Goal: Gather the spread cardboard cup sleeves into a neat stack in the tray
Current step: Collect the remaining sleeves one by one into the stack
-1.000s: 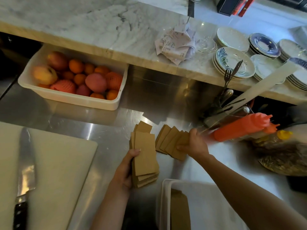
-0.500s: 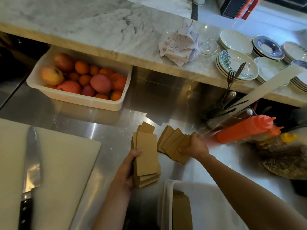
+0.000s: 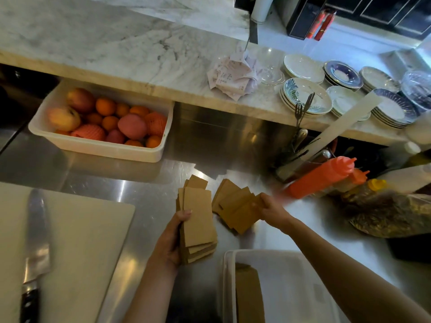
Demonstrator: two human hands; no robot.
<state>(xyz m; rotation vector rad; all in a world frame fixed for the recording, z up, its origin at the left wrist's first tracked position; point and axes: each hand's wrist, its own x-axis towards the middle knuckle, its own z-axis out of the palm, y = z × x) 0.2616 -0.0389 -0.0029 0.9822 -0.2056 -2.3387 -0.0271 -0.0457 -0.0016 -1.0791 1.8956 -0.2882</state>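
My left hand [image 3: 171,241] grips a thick bundle of brown cardboard cup sleeves [image 3: 199,220], held just above the steel counter. To its right, a fanned row of several sleeves [image 3: 235,206] lies on the counter, and my right hand [image 3: 271,209] pinches its right end. A white tray [image 3: 289,276] sits at the bottom edge, close to me, with a small stack of sleeves [image 3: 248,292] lying along its left side.
A white cutting board [image 3: 77,241] with a large knife [image 3: 35,243] lies at left. A white tub of fruit [image 3: 102,150] stands at the back. Orange squeeze bottles [image 3: 324,176], a cutlery holder [image 3: 300,145] and a bag [image 3: 391,213] crowd the right. Plates [image 3: 305,96] rest on the marble ledge.
My right hand has slid the fanned sleeves slightly left, closing them toward the bundle. My left hand keeps its hold on the bundle with little movement.
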